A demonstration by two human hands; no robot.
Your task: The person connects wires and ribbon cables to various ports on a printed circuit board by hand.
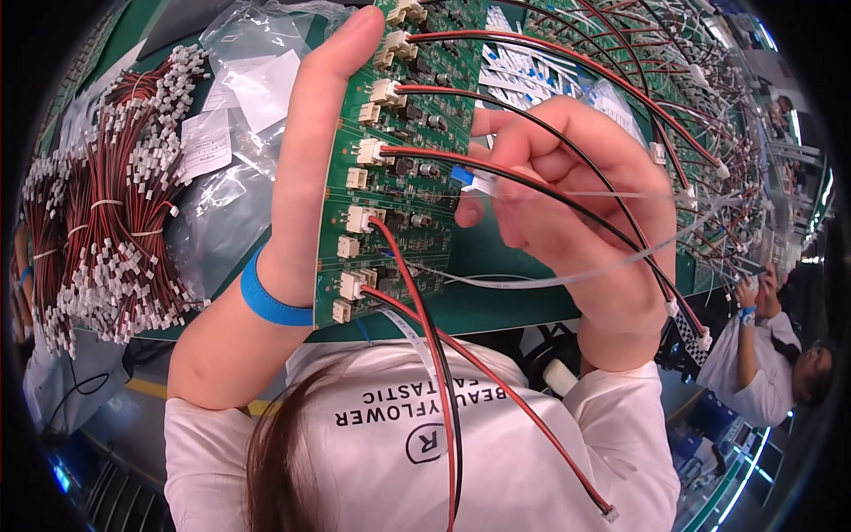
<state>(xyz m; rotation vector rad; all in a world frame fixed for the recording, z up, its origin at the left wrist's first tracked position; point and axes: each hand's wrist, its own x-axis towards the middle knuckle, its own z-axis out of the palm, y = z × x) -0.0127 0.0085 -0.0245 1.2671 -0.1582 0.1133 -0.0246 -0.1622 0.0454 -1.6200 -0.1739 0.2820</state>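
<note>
My left hand (pixel 312 115) grips the left edge of a long green circuit board (pixel 332 222), held upright in front of me. A row of white connectors runs down it, several with red-and-black wire leads (pixel 523 177) plugged in and hanging right and down. Beside the board's right edge, my right hand (pixel 576 186) pinches a white flat ribbon cable (pixel 483 183) near its blue end, which is close to the board; whether it touches I cannot tell. Another pale flat cable (pixel 532 282) loops out from lower on the board. A blue wristband (pixel 266 297) circles my left forearm.
Bundles of red-and-black wires (pixel 115 195) with white plugs lie at the left. Next to them are clear plastic bags (pixel 226 191) and paper labels (pixel 206 142). Behind the board is a pile of flat cables (pixel 523 66); more wired boards (pixel 700 115) fill the right. A co-worker (pixel 753 372) is at far right.
</note>
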